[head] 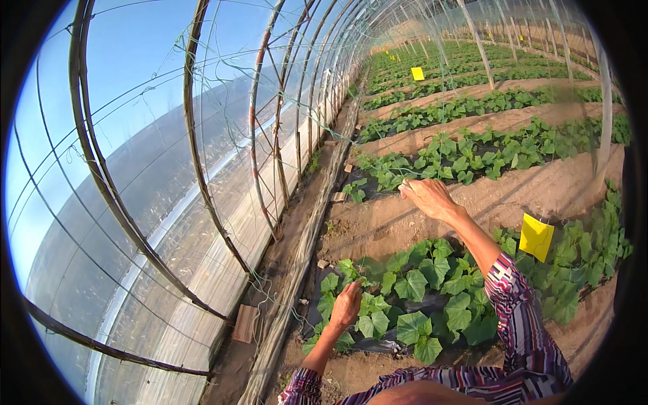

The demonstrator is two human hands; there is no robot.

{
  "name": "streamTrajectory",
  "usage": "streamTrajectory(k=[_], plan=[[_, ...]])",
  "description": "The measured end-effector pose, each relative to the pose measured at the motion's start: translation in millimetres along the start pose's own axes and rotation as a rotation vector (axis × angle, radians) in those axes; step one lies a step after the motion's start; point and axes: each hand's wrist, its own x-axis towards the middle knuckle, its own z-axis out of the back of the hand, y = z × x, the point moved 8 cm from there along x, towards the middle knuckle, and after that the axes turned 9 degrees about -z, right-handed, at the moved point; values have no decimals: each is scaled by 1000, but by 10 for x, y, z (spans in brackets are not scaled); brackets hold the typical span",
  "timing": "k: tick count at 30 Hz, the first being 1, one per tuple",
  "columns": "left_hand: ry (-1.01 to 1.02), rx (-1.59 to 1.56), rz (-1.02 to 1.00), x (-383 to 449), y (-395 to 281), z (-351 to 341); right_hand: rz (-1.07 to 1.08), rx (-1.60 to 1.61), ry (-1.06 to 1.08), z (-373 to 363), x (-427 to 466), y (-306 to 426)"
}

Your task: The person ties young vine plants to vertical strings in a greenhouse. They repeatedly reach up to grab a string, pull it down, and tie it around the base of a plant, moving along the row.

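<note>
My right hand (433, 198) is raised over the bare soil path, arm stretched forward, thumb and fingers pinched together. A thin green twine (372, 156) seems to run from the upper left into those fingertips. Lower down, my left hand (347, 305) is among the leaves at the near end of a row of cucumber-like plants (412, 286). Its fingers are bent towards a shoot, and what lies between them is hidden. Black plastic film (425, 304) covers the soil under the leaves.
Curved greenhouse ribs (192, 121) with wires and tangled twine rise at the left along a low wall (238, 260). A yellow sticky card (536, 237) hangs right of my forearm. Further plant rows (476, 154), posts (606, 116) and a wooden block (246, 324) are in view.
</note>
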Motion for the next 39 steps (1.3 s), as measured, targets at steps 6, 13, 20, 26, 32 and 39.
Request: streamTrajectory(k=[6, 13, 20, 26, 32, 39], plan=[[-622, 491, -471, 1651, -1461, 1554, -228, -113, 333, -1221, -1132, -881], [-61, 723, -487, 2019, -1187, 742, -316, 131, 127, -1647, -2109, -1085], [937, 340, -287, -1113, 788, -2402, -394, 214, 224, -1489, -2324, -1443], [1046, -339, -40, -1129, 600, -2479, -313, 381, 72, -1017, -2382, -1490], [442, -553, 130, 661, -381, -1255, -359, 1698, -178, -911, -2363, -1440], [567, -1300, 98, 1007, -1717, -1227, -326, 2406, -37, -1267, -2998, -1521]])
